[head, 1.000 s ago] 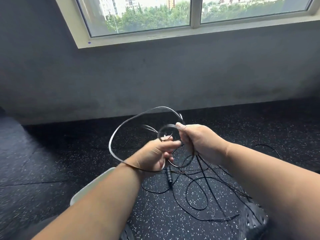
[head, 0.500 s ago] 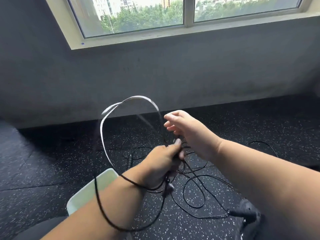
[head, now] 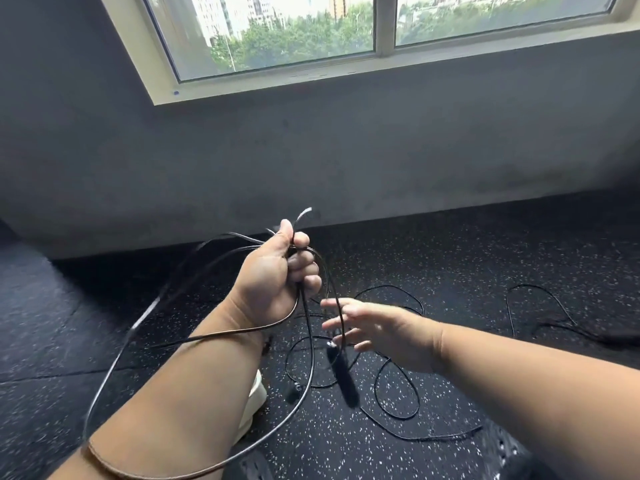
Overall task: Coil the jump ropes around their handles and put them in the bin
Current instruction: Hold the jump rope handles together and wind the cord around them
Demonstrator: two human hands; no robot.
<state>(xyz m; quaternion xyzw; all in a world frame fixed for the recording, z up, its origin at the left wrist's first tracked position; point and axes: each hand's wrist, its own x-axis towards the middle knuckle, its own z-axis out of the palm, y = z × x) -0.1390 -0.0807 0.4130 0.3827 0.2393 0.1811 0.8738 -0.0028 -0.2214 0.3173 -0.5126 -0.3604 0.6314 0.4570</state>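
- Head view, the only one: left hand (head: pixel 277 277) raised at centre, fist clenched round a bundle of black jump rope (head: pixel 306 327) strands, thumb up. Judged an anchor grip, keeping the gathered loops together while the other hand works.
- Big loop of that rope runs out left, drapes over the left forearm and sweeps back under it. Probably slack parked on the arm so it stays off the floor and doesn't snag.
- One handle (head: pixel 341 374) hangs below the fist on a strand, tilted, blurred. Dangling free, so not yet wrapped.
- Right hand (head: pixel 382 332) sits just right of the hanging strands, fingers spread and straight, holding nothing. One strand crosses in front of the fingers; contact cannot be confirmed. Reads as a reach for the strand or handle to lay the next turn.
- More black rope (head: pixel 394 386) lies in loose tangled loops on the speckled floor (head: pixel 485 258) below both hands; another stretch (head: pixel 540 306) lies well apart to the right. Those are uncoiled, work left.
- Pale bin (head: pixel 254 407) shows only as an edge behind the left forearm, near the person. Close for the drop-in; contents not visible.
- Coiling stage, early by my estimate.
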